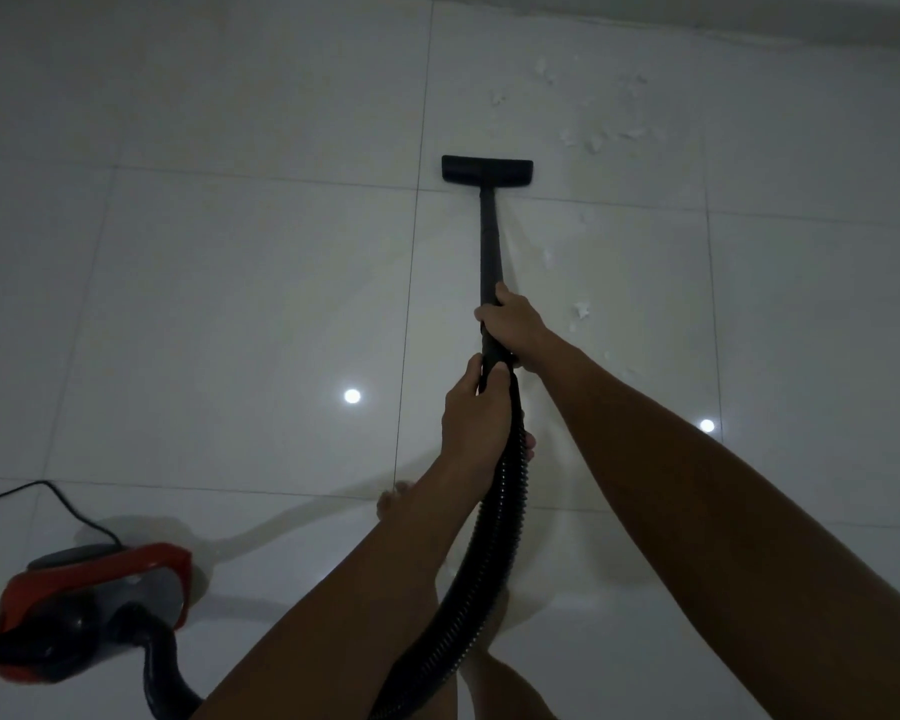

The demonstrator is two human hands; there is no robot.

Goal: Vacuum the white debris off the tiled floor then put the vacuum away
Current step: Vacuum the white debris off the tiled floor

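The white debris (591,140) lay scattered on the pale tiled floor (230,278), most of it in a loose patch near the far wall, just beyond and to the right of the floor nozzle (487,170). A few more bits (582,310) trailed down the tile to the right of the wand (489,241). The black nozzle sat flat on the floor close to a grout line, with the wand running straight back from it toward the person. The right hand (513,324) was wrapped around the wand's lower end, fingers curled over it. Just behind, the left hand (476,407) gripped the spot where the ribbed black hose (494,511) joined the wand. The hose curved down between the arms and looped round to the red and grey vacuum body (94,605), which stood on the floor at the lower left. A thin black cord (58,498) ran away from it to the left edge. Two bright light reflections (352,396) showed on the glossy tiles.
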